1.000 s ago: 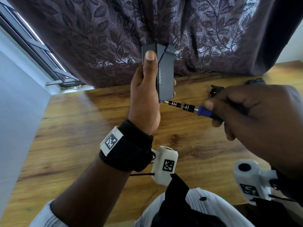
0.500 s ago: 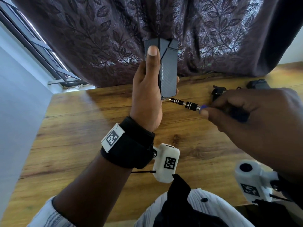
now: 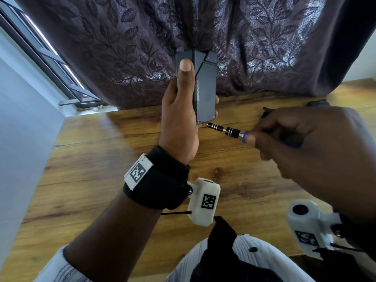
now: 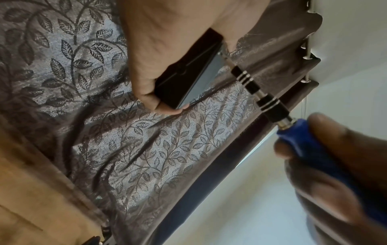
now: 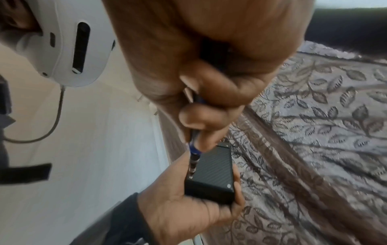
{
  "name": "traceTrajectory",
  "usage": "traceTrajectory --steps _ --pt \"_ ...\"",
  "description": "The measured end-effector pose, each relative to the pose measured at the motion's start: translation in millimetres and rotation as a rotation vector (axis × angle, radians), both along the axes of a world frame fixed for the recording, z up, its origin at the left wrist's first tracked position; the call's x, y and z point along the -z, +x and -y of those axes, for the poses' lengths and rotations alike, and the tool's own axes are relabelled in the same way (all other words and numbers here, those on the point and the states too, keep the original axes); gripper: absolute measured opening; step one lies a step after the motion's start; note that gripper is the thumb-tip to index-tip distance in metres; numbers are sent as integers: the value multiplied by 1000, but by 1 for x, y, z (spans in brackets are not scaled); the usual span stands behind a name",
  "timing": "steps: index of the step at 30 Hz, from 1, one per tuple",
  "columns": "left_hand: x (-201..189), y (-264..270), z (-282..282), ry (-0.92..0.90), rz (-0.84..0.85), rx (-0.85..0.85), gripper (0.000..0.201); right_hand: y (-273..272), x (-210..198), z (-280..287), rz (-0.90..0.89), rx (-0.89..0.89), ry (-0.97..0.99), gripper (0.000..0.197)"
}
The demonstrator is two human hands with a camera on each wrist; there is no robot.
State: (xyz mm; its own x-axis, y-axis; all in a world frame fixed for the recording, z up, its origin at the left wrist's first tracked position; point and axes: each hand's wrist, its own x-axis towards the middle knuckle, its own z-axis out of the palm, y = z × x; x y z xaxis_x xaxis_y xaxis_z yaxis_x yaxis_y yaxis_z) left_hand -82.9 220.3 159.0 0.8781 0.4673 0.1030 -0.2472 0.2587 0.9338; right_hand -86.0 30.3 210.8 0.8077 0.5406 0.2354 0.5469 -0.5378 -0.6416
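A black box (image 3: pixel 205 92) is gripped upright by the left hand (image 3: pixel 179 123). A screwdriver (image 3: pixel 223 129), clamped in the right hand (image 3: pixel 309 143), is set against the lower corner of the box.

domestic room, home desk corner: heavy purple leaf-pattern curtain (image 3: pixel 122 47) hangs just behind left hand (image 3: pixel 179 119); wood-grain tabletop (image 3: pixel 91 180) below hand; dark-framed window (image 3: pixel 50 58) up left of hand; plain pale wall (image 3: pixel 20 139) further left.
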Motion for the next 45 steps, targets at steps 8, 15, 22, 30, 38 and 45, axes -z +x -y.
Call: traceTrajectory --steps 8,15,22,30,38,45 --pt "-8 2 -3 9 29 -5 61 2 2 -2 -23 -13 -32 36" --pt "-6 2 1 12 41 12 57 0 1 4 159 4 -21 15" --pt "-5 0 0 15 21 15 56 1 1 -2 23 -3 -36 24" --pt "0 -1 2 9 8 12 57 -2 1 2 127 -10 -46 15" --pt "-2 1 0 16 14 13 55 5 2 0 16 -9 -46 24" --pt "0 0 3 14 -2 11 56 3 4 3 61 -13 -35 10"
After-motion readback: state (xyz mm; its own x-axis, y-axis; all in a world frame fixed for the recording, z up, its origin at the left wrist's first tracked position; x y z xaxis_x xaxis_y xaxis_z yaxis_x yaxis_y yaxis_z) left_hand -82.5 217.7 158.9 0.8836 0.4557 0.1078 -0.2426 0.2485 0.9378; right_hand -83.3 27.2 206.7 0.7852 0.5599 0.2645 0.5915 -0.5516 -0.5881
